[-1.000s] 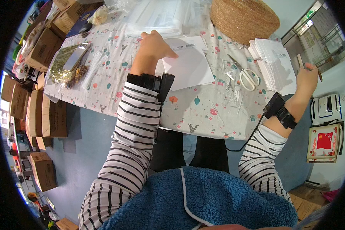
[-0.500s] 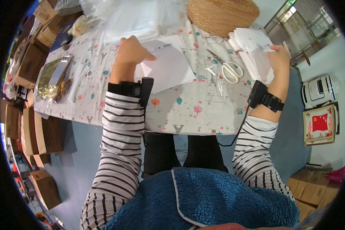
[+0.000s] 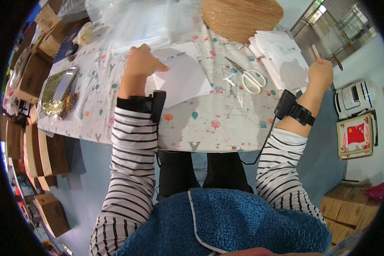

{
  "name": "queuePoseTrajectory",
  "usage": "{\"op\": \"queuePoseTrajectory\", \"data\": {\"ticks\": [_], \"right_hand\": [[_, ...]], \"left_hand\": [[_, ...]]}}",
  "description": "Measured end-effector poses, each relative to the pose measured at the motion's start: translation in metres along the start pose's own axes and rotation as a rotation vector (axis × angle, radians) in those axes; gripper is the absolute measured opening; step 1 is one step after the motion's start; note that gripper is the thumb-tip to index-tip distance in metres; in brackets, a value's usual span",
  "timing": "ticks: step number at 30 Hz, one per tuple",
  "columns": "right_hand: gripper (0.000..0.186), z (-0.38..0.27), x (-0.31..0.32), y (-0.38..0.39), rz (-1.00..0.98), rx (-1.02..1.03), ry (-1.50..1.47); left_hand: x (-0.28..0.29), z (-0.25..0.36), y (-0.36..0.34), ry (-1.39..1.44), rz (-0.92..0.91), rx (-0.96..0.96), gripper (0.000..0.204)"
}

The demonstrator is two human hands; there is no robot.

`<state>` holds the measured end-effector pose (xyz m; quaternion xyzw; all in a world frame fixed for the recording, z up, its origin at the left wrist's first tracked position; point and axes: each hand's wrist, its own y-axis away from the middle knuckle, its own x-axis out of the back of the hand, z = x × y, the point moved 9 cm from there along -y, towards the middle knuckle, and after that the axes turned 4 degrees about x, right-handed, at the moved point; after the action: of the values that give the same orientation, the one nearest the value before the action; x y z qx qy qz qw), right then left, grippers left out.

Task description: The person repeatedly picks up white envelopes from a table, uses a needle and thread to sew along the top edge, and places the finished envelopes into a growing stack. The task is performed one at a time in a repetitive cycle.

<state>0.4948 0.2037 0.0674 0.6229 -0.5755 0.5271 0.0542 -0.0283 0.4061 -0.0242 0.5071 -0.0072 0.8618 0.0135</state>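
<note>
My left hand (image 3: 140, 65) is at the left edge of some white paper sheets (image 3: 184, 79) on the table, its thumb stretched out over the top sheet. The other fingers are bent and partly hidden, with nothing visible in them. To the right, my right hand (image 3: 321, 76) is closed beside a stack of white papers (image 3: 281, 55), and a thin pale strip (image 3: 315, 52) sticks up from its fingers. White-handled scissors (image 3: 252, 82) lie partly open between the sheets and the stack. Small white plastic pieces (image 3: 241, 101) lie near them.
Clear plastic bags (image 3: 143, 27) cover the far middle of the patterned tablecloth (image 3: 192, 132). A round brown bundle (image 3: 243, 19) stands at the far edge. A bag of greenish-gold material (image 3: 55, 94) lies at left. Cardboard boxes (image 3: 51, 149) line the left; a white machine (image 3: 354, 99) stands at right.
My right hand has moved outward to the right, off the paper stack, and its fingers have closed up. My left hand has shifted slightly left and stays by the sheets.
</note>
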Motion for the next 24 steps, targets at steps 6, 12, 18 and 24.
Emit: {"op": "queuePoseTrajectory", "data": {"ticks": [6,12,18,24], "right_hand": [[0.029,0.02,-0.058,-0.029,-0.226,0.031,0.15],[0.022,0.02,-0.054,-0.029,-0.064,0.111,-0.101],[0.024,0.041,-0.066,-0.039,-0.112,-0.04,0.112],[0.026,0.06,-0.071,-0.042,-0.051,-0.08,-0.022]], "left_hand": [[0.001,0.002,0.003,-0.064,-0.033,-0.004,0.08],[0.001,0.007,0.006,-0.096,-0.078,0.014,0.078],[0.001,0.008,0.005,-0.087,-0.02,0.003,0.074],[0.014,0.005,0.0,0.151,0.064,-0.02,0.063]]}}
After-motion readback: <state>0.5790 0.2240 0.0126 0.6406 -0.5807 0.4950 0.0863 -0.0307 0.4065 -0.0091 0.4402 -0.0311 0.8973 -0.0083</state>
